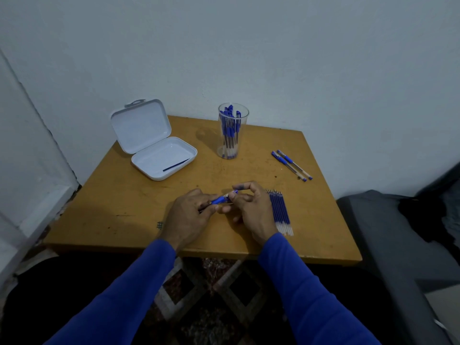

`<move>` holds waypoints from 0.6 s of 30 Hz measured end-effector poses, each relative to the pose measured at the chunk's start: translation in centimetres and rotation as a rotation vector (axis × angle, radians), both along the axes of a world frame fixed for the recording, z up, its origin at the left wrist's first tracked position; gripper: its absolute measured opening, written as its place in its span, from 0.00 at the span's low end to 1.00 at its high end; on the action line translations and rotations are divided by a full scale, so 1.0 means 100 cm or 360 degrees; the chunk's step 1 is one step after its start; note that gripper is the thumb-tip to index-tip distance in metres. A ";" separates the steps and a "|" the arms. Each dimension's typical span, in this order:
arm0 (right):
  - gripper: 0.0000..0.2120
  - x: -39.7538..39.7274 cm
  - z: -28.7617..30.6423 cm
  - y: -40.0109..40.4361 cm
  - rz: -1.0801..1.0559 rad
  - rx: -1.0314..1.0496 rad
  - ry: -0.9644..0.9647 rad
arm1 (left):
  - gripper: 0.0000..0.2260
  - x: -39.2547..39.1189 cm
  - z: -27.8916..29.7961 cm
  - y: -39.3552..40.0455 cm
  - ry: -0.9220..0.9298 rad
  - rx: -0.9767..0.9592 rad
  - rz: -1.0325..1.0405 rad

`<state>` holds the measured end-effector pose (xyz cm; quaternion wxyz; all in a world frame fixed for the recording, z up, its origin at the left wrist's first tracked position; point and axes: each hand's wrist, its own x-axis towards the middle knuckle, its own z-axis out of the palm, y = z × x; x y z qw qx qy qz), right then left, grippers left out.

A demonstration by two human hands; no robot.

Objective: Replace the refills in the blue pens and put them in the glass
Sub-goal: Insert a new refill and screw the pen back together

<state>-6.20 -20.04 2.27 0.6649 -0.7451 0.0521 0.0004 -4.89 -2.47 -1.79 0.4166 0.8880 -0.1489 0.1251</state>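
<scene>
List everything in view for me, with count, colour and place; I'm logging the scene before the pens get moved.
table: one, ochre wood, centre
glass: one, clear, far middle, holding several blue pens
loose pens: two, blue and clear, far right, lying side by side
refills: a row, count unclear, blue, beside the right hand
box: one, white, lid open, far left
single refill: one, dark blue, inside the box
held pen: one, blue, between both hands
left hand: blue sleeve, grip on the pen
right hand: blue sleeve, grip on the pen

Blue pens (229,128); white box (159,150); ochre table (119,195).
</scene>
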 end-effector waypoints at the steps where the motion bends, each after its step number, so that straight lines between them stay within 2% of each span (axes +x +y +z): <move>1: 0.07 0.001 -0.001 0.000 0.0014 0.0010 0.0007 | 0.13 0.000 0.000 0.000 -0.0006 0.0004 -0.0013; 18: 0.07 0.002 0.003 -0.002 0.0127 0.0005 0.0056 | 0.13 0.002 -0.003 0.002 -0.0036 0.0079 -0.0059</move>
